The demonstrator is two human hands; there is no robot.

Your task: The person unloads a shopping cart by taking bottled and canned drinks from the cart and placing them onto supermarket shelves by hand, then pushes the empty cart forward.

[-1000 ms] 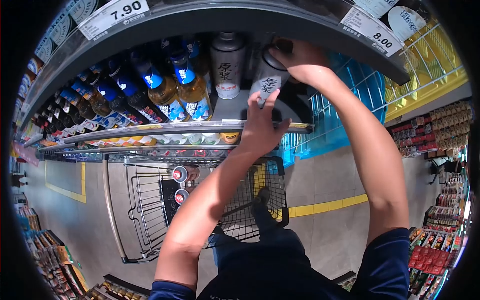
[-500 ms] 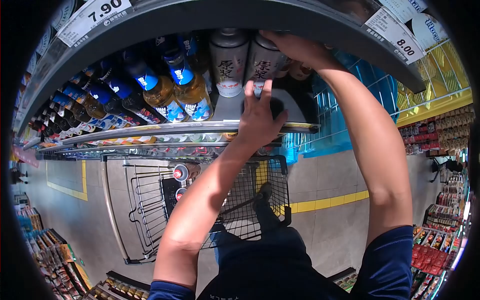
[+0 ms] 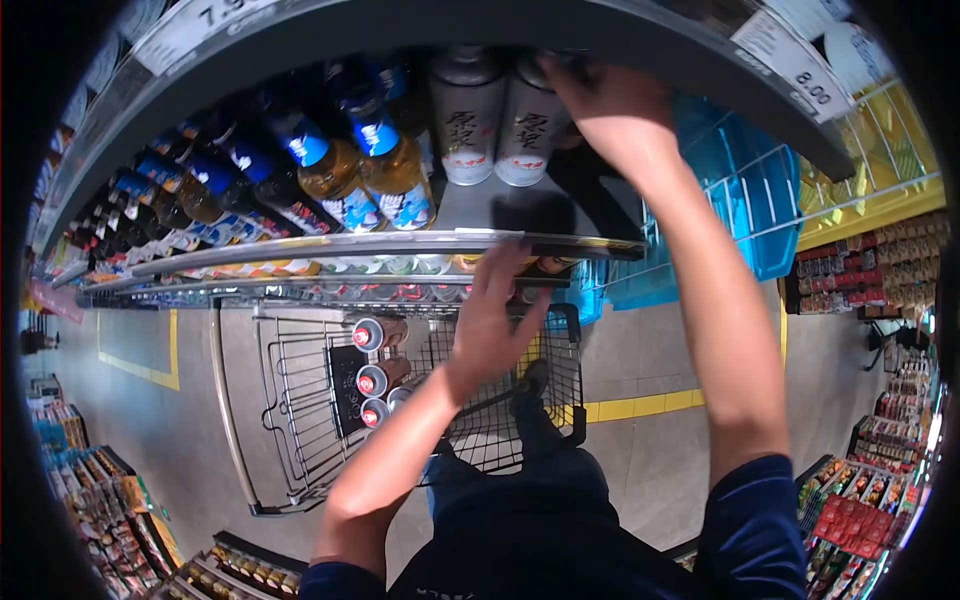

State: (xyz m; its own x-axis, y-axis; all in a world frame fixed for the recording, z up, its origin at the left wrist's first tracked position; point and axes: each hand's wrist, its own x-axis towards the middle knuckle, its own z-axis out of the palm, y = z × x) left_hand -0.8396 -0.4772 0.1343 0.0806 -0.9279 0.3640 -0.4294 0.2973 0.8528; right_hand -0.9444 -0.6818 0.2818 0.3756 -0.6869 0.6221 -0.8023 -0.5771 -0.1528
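Observation:
Two tall silver beer cans with black characters stand upright side by side on the shelf, the left can (image 3: pixel 466 125) and the right can (image 3: pixel 526 130). My right hand (image 3: pixel 625 110) is at the top of the right can, its thumb against the upper edge and its other fingers curled, partly hidden in shadow behind. Below the shelf's front edge, my left hand (image 3: pixel 497 325) hangs over the shopping cart (image 3: pixel 450 335), fingers stretched, slightly blurred and holding nothing. Inside the cart lie several similar cans (image 3: pixel 371 381) with red-centred ends facing the handle side.
Beer bottles with blue labels (image 3: pixel 395 185) line the shelf left of the cans. A dark shelf (image 3: pixel 480 32) with price tags overhangs the hands. To the right hang blue (image 3: pixel 740 215) and yellow wire-fronted bins (image 3: pixel 880 190). The cart's handle (image 3: pixel 232 420) is at left.
My left hand has left the right can's lower front and moved down over the cart. My right hand stays at that can's top. The view has shifted slightly, uncovering more cans in the cart.

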